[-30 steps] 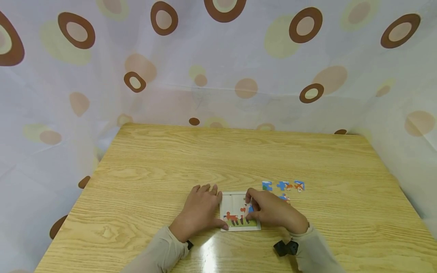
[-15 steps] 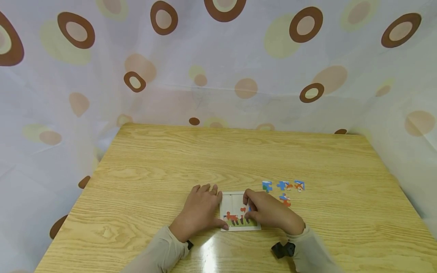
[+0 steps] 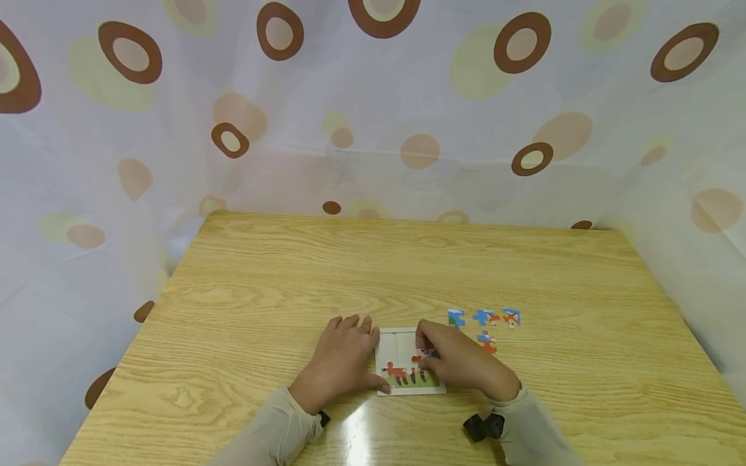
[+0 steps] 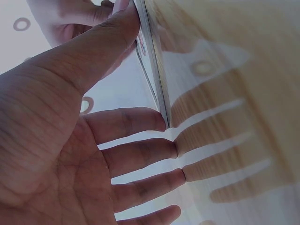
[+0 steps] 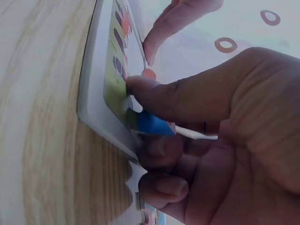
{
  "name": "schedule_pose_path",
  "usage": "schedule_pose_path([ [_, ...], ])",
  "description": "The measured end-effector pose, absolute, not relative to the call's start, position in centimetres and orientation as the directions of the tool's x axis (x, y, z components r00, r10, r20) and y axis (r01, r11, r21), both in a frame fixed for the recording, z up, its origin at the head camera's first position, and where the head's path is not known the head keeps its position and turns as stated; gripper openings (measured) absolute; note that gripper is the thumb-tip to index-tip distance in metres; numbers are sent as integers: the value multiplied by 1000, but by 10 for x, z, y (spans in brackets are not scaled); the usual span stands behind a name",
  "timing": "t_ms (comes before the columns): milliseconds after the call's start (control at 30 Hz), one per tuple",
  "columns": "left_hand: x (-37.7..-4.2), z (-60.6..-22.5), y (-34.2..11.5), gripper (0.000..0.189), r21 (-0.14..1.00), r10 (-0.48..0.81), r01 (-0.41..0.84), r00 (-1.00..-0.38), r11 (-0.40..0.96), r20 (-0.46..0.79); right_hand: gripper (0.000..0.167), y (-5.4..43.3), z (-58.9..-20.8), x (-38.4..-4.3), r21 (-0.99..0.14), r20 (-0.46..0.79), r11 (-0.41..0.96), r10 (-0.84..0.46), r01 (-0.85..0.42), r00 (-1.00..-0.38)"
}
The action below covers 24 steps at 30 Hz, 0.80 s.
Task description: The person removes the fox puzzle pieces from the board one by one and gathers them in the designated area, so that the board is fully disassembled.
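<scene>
A small white-framed jigsaw tray point(image 3: 399, 346) lies on the table, its lower row filled with pieces showing green grass and dark legs. My left hand point(image 3: 344, 353) steadies it from the left with fingers spread, the thumb over the near left corner and the index fingertip at the left edge, as the left wrist view also shows. Over the tray's right side, my right hand point(image 3: 466, 356) pinches a jigsaw piece with blue on it point(image 5: 154, 124) between thumb and fingers. That piece sits low at the row of placed pieces, partly hidden by the fingers.
Several loose jigsaw pieces lie beyond my right hand, among them a blue and green one point(image 3: 456, 317), an animal-face one point(image 3: 511, 317) and a red one point(image 3: 487, 342). The wooden table point(image 3: 280, 272) meets a patterned curtain point(image 3: 373, 129) behind.
My right hand has shifted slightly left with its piece, and more red now shows beside the fingers. The red loose piece has come more into sight. My left hand and the tray stay put.
</scene>
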<state>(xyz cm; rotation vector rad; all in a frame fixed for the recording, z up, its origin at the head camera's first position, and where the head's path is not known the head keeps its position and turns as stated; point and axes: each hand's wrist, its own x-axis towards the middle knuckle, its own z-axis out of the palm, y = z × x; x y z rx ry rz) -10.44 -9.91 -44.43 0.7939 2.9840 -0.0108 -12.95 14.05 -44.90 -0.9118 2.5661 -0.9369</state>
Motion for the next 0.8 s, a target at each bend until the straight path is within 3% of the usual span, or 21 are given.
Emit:
schedule_pose_path([
  [400, -105, -446, -99, 98, 22, 496, 495, -867, 868, -52, 19, 146, -453, -134, -741, -30, 508, -678, -439, -734],
  [800, -105, -446, -100, 97, 31, 498, 497, -866, 867, -49, 17, 144, -453, -135, -652, -39, 575, -676, -495, -735],
])
